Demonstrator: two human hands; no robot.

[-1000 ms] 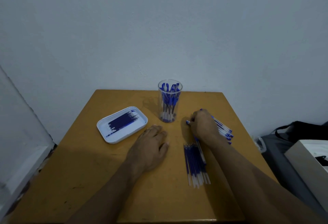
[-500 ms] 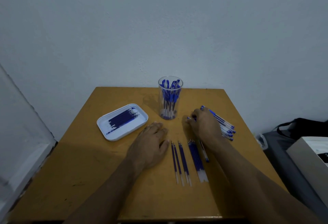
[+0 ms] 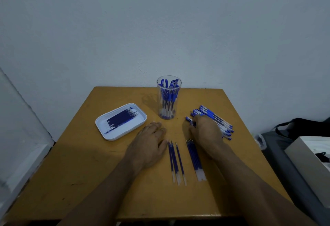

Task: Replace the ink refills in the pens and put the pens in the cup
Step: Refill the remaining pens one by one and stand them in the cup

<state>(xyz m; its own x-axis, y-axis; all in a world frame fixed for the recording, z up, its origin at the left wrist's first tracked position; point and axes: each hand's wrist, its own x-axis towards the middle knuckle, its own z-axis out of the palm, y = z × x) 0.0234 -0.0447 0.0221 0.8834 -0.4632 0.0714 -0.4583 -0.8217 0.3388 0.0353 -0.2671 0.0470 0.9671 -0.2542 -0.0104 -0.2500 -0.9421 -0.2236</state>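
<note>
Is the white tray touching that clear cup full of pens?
Apart. The head view shows a bare strip of table between the white tray and the clear cup, which stands to the tray's right.

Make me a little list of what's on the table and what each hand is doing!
cup: clear cup, upright, full of blue pens
tray: white tray holding refills
loose refills: two groups between the hands
pen pile: pen pile right of cup
left hand: left hand flat on table
right hand: right hand on the pile; grip unclear
</note>
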